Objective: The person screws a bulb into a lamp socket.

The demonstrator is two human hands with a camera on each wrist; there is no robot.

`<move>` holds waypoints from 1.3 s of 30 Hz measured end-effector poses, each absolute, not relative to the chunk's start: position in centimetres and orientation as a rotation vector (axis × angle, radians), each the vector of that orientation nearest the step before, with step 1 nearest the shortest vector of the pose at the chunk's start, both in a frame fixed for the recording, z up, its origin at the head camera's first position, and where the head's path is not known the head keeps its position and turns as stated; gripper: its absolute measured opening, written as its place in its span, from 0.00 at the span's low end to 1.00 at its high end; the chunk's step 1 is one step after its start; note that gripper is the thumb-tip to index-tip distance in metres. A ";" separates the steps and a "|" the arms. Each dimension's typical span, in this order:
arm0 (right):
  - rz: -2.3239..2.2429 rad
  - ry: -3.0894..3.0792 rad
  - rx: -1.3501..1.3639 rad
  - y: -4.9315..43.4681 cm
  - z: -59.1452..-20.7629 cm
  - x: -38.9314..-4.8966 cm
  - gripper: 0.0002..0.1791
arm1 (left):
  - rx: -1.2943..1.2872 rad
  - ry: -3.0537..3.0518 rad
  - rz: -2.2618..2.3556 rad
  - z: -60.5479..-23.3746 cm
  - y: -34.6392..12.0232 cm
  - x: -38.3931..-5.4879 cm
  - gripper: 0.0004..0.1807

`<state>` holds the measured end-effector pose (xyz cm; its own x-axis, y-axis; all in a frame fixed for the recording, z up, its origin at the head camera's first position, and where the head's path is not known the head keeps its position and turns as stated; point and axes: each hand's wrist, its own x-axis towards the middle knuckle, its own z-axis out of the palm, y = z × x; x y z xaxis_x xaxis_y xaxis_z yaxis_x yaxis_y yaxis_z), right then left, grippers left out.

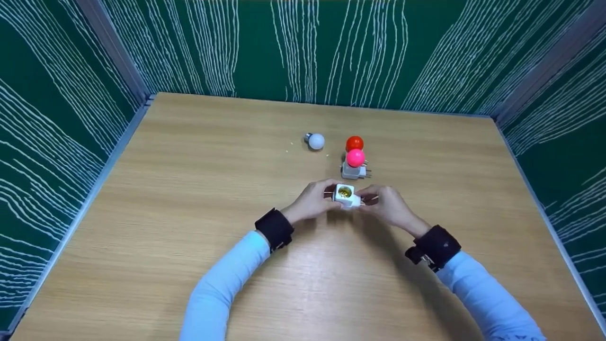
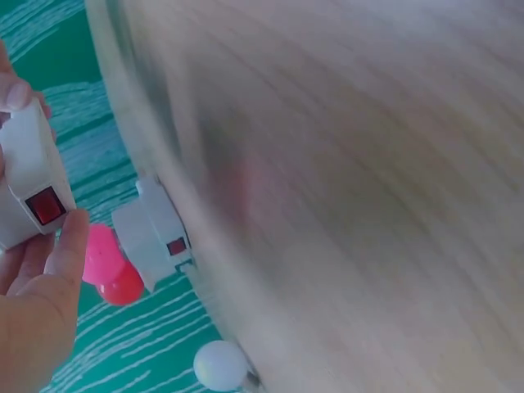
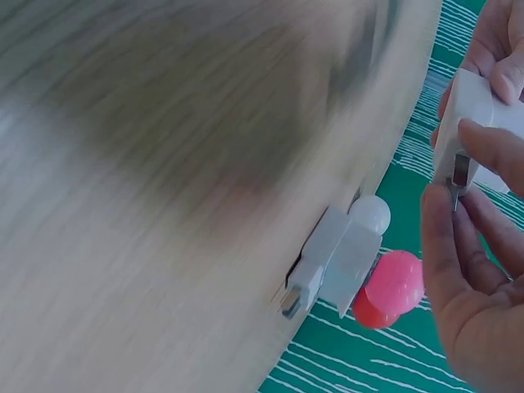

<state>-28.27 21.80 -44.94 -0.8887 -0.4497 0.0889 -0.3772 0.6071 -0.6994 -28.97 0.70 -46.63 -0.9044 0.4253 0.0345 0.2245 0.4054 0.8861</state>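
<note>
Between both hands is a white bulb holder (image 1: 349, 201), its brass-coloured socket facing up with no bulb in it. My left hand (image 1: 313, 202) grips one side, and in the left wrist view its fingertips touch beside a red rocker switch (image 2: 46, 205). On the opposite side, my right hand (image 1: 389, 206) holds the holder's plug end; the right wrist view shows fingers around its metal pins (image 3: 461, 170). Just beyond the hands stands a similar white holder (image 1: 350, 171) with a pink bulb (image 1: 355, 158) and a red bulb (image 1: 354, 142) above it.
A white bulb (image 1: 316, 141) lies on its side to the left of the second holder, with tiny pale specks around it. The wooden table (image 1: 227, 156) is bordered by green walls (image 1: 255, 57) with white wavy lines.
</note>
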 end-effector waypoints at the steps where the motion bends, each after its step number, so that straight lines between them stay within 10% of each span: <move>1: -1.167 2.717 -0.693 21.8 -45.0 -28.3 0.18 | 0.570 2.466 1.510 -46.6 0.6 -29.0 0.29; 13: -1.916 1.691 0.147 21.5 -44.7 -29.1 0.24 | 0.536 2.466 1.553 -46.4 0.1 -29.3 0.28; 18: -1.992 1.480 0.214 20.8 -45.1 -29.1 0.09 | 0.553 2.492 1.529 -46.4 -0.1 -29.4 0.29; 39: -2.076 1.411 0.286 19.7 -45.8 -29.7 0.16 | 0.614 2.561 1.182 -44.2 -4.2 -33.8 0.31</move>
